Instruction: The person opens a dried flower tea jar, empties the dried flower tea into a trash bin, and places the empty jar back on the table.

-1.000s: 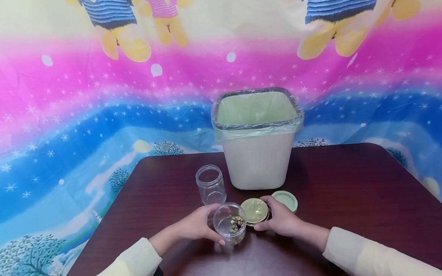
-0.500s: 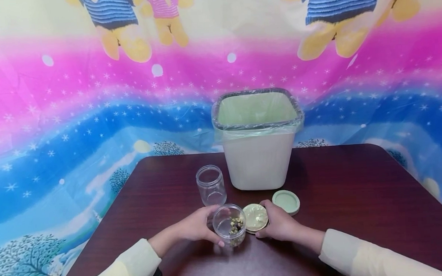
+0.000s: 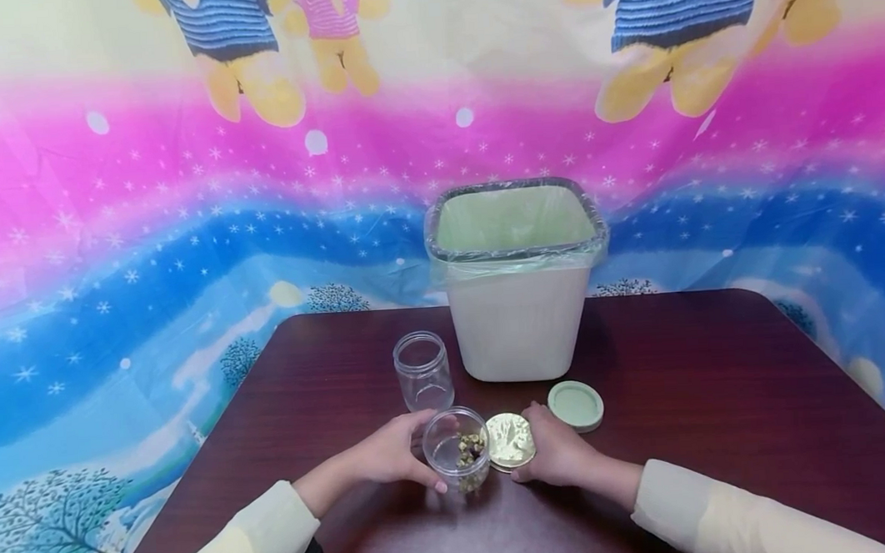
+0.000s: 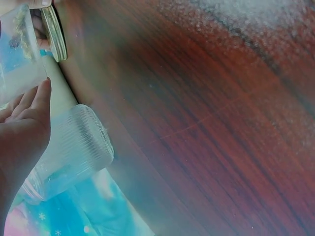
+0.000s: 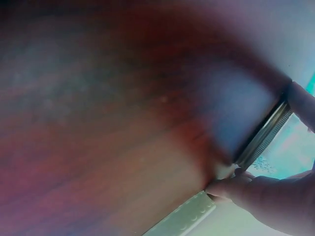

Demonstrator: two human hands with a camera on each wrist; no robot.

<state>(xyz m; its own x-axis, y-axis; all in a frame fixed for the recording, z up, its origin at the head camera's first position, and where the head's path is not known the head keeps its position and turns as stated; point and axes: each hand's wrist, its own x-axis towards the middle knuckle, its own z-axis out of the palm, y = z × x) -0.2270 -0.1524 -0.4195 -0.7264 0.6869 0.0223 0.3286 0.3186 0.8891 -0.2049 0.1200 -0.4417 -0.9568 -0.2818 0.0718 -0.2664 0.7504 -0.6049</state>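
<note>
My left hand [image 3: 393, 456] grips a small clear jar [image 3: 448, 453] with dried flower buds [image 3: 470, 449] inside, thumb and fingers round its side. The jar has no lid on and its mouth faces up. Beside it, my right hand [image 3: 559, 454] holds a shiny gold lid [image 3: 509, 440] by its edge. In the right wrist view, the thumb and fingers span the ridged rim of this gold lid [image 5: 266, 135]. The lid overlaps the jar's right side in the head view. A taller clear jar [image 3: 424, 386] without a lid stands just behind my left hand.
A pale green lid [image 3: 575, 405] lies on the dark wooden table [image 3: 689, 397] behind my right hand. Farther back stands a whitish bin [image 3: 520, 322] lined with a clear bag. A printed cloth [image 3: 185, 240] hangs behind the table.
My right hand has come slightly nearer and to the left with the gold lid, which tilts and now catches the light. More of the green lid shows. My left hand stays nearly still.
</note>
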